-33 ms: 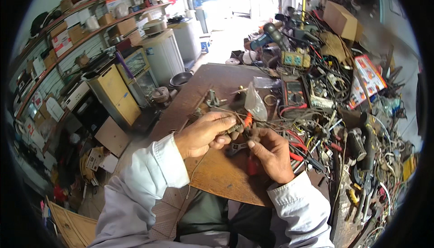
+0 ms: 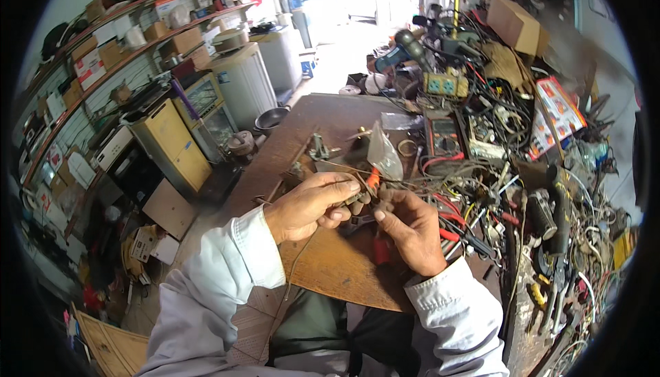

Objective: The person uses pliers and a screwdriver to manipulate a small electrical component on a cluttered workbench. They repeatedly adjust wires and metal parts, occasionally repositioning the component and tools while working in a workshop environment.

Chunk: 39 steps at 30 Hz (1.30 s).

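Head view: I look down on a brown wooden bench board (image 2: 330,260) with both hands meeting at its centre.
Left hand (image 2: 309,206): fingers curled shut, pinching a small dark metal part (image 2: 356,199) at its three o'clock; I judge the pinch steadies the part against the other hand.
Right hand (image 2: 410,229): fingers closed on the same small part and on orange-handled pliers (image 2: 372,179), whose grip pokes out at twelve o'clock.
Thin tan wire (image 2: 297,261): trails from the hands toward six o'clock, slack, probably left free to feed.
Clear plastic bag (image 2: 383,153): crinkled, standing at twelve o'clock, just beyond the hands.
Yellow-and-black multimeter (image 2: 445,136): flat, at one o'clock, near.
Tangle of coloured cables and tools (image 2: 550,225): heaped at three o'clock, rubbery and metallic.
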Each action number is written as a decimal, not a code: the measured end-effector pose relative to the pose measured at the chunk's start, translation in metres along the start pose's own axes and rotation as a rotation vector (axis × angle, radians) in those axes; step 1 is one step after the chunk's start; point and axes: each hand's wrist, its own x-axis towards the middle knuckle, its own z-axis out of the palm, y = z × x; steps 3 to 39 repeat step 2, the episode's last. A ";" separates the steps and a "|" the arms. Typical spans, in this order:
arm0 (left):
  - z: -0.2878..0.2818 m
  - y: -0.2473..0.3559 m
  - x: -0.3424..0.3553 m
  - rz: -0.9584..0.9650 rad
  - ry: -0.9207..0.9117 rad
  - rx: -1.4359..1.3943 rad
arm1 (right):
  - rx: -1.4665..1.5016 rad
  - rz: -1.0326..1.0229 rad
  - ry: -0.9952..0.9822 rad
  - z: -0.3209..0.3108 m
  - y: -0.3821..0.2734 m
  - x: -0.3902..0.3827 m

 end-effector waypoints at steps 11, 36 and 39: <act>0.002 -0.010 0.012 -0.026 -0.064 -0.009 | 0.030 -0.028 -0.001 -0.008 0.006 0.000; 0.002 -0.010 0.012 -0.026 -0.064 -0.009 | 0.030 -0.028 -0.001 -0.008 0.006 0.000; 0.002 -0.010 0.012 -0.026 -0.064 -0.009 | 0.030 -0.028 -0.001 -0.008 0.006 0.000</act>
